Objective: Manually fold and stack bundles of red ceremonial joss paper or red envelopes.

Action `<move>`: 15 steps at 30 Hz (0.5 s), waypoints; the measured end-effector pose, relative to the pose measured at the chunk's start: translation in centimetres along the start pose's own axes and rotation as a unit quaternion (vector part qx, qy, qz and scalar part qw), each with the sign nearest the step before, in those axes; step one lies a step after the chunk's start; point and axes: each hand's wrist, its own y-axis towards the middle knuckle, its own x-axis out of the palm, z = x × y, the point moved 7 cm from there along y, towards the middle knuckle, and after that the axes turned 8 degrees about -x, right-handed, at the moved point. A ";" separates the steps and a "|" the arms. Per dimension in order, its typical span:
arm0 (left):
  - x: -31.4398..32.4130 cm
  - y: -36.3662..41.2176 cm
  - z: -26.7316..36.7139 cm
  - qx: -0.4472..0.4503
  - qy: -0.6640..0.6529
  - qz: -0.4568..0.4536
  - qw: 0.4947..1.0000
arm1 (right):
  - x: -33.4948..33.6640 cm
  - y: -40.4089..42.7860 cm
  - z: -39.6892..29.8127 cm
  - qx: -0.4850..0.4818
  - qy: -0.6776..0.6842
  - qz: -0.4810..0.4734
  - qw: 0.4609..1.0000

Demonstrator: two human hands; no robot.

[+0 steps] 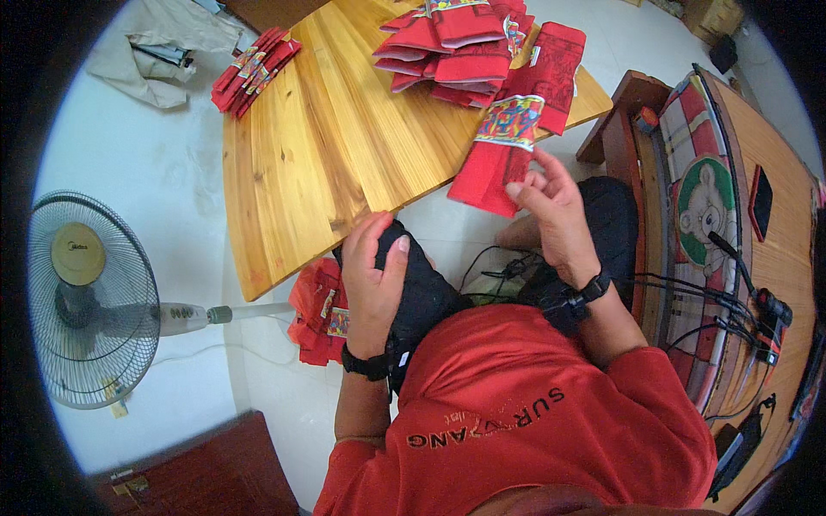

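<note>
A flat, folded red fabric piece [485, 173] with a colourful printed paper band [511, 122] juts over the table's near edge. My right hand [556, 216] pinches its lower right side between thumb and fingers. Just beyond it, another folded red piece [560, 68] with dark printing lies at the table's right corner. My left hand [373, 280] holds nothing; its fingertips are at the table's edge, above my dark-clothed leg, with the thumb apart. A layered pile of banded red pieces [445, 68] sits on the wooden table [310, 142].
A smaller red stack [251, 71] is at the table's far left. Below the table, a red bag [316, 316] contains banded pieces. A standing fan [93, 300] is on the left. Black cables [703, 293] run from a wooden bench [768, 258] on the right towards me.
</note>
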 end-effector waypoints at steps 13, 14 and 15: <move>3.1 -1.0 -2.2 -0.231 -0.497 -0.131 0.826 | 5.4 -3.6 5.0 0.165 0.014 -0.208 0.964; 2.8 -1.3 -2.6 -0.232 -0.486 -0.117 0.834 | 5.6 -3.5 5.0 0.158 0.024 -0.202 0.966; 2.6 -1.4 -2.9 -0.232 -0.476 -0.103 0.842 | 5.5 -3.2 5.1 0.161 0.023 -0.204 0.965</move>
